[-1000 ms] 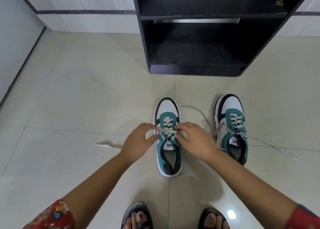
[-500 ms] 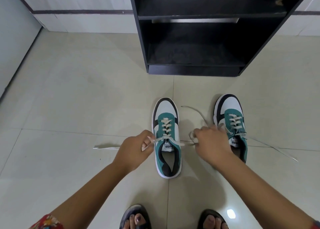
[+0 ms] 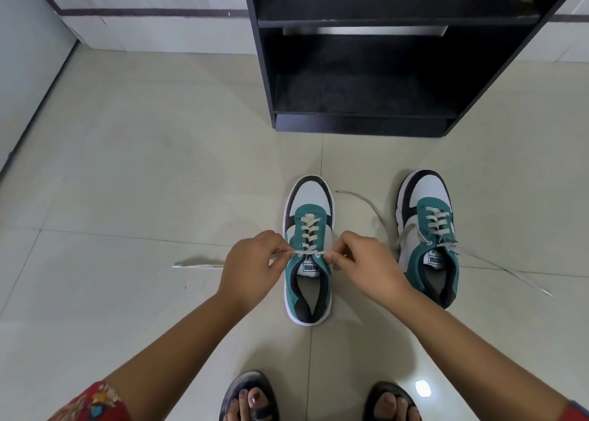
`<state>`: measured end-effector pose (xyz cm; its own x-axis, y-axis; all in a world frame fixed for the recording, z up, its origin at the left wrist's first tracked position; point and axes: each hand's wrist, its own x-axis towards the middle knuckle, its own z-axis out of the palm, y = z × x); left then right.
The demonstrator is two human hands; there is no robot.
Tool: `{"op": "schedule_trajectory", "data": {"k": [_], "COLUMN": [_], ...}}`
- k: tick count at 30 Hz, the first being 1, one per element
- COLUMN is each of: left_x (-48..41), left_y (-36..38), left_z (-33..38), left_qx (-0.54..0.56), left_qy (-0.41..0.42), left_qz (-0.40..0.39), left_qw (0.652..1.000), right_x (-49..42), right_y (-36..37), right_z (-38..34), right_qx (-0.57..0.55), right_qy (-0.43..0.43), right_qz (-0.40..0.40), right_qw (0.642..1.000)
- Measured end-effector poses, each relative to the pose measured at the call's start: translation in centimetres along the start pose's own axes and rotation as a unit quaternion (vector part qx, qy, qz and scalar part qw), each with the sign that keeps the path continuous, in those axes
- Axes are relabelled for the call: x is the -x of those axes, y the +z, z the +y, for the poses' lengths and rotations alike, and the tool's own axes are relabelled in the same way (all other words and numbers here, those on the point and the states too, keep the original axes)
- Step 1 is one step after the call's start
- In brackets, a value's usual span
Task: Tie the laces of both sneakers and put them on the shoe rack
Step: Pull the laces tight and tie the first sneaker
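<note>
Two teal, white and black sneakers stand side by side on the tiled floor, toes pointing at the rack. Over the left sneaker (image 3: 308,197), my left hand (image 3: 251,269) pinches one end of its white lace (image 3: 307,253) and my right hand (image 3: 369,269) pinches the other, so the lace runs taut across the tongue. One loose tail (image 3: 197,266) trails on the floor to the left. The right sneaker (image 3: 428,229) is untied; its laces (image 3: 503,269) lie spread on the tiles. The black shoe rack (image 3: 363,124) stands just beyond, its lower shelf bare.
My feet in dark sandals (image 3: 250,398) are at the bottom edge. A white wall with a dark stripe (image 3: 143,12) runs behind the rack, and a pale panel (image 3: 22,79) borders the floor on the left.
Both hands pulled apart sideways with the lace ends, then came back in toward the left sneaker's tongue. The lace across the top eyelets is now tight.
</note>
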<state>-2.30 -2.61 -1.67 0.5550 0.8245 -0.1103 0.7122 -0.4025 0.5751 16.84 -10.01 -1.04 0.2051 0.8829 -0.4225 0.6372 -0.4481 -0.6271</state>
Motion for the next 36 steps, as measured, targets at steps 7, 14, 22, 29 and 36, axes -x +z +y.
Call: {"op": "schedule_trajectory", "data": {"k": [7, 14, 22, 29, 36], "left_x": [0.3, 0.1, -0.5, -1.5, -2.0], "left_y": [0.5, 0.8, -0.4, -3.3, -4.0], "left_z": [-1.2, -1.4, -1.9, 2.1, 4.0], "left_qx": [0.014, 0.018, 0.176, 0.397, 0.421], "left_qy": [-0.005, -0.018, -0.112, -0.148, -0.090], "left_qz": [-0.007, -0.014, -0.135, -0.098, -0.081], "left_qw": [1.000, 1.000, 0.969, 0.901, 0.899], "right_x": [0.3, 0.2, 0.9, 1.0, 0.6], "right_y": [0.6, 0.6, -0.5, -2.3, -2.7], "right_z": [1.6, 1.5, 1.7, -1.5, -3.1], "right_qx": [-0.085, -0.175, -0.043, -0.359, -0.429], "right_qy": [0.034, 0.054, -0.010, -0.077, -0.115], "right_qz": [-0.019, -0.032, -0.077, -0.077, -0.058], "right_qw": [0.996, 0.983, 0.996, 0.927, 0.894]}}
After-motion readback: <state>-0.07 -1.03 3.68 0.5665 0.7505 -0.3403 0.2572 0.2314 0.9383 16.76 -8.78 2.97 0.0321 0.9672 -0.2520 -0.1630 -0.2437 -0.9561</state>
